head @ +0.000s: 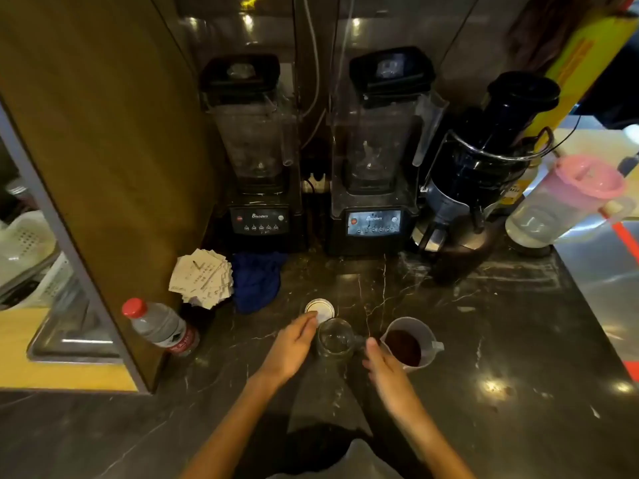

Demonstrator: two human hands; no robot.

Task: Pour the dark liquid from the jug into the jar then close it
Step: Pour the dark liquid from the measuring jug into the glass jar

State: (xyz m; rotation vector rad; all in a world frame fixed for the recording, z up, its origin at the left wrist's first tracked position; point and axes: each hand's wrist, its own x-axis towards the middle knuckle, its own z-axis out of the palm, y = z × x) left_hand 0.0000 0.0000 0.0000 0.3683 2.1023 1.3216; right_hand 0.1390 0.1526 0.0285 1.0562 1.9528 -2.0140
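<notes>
A clear glass jar (334,339) stands open and looks empty on the dark marble counter (484,323). Its round white lid (321,309) lies flat just behind it. To the right stands a pale plastic jug (413,342) holding dark liquid, its handle pointing right. My left hand (294,345) rests against the jar's left side, fingertips near the lid. My right hand (382,366) sits between jar and jug with fingers spread, its thumb up near the jug's rim, holding nothing.
Two black blenders (259,160) (377,157) and a dark juicer (484,160) line the back. A pink-lidded pitcher (567,198) stands far right. A water bottle (159,326), a paper stack (202,278) and a blue cloth (257,281) lie at left beside a wooden panel.
</notes>
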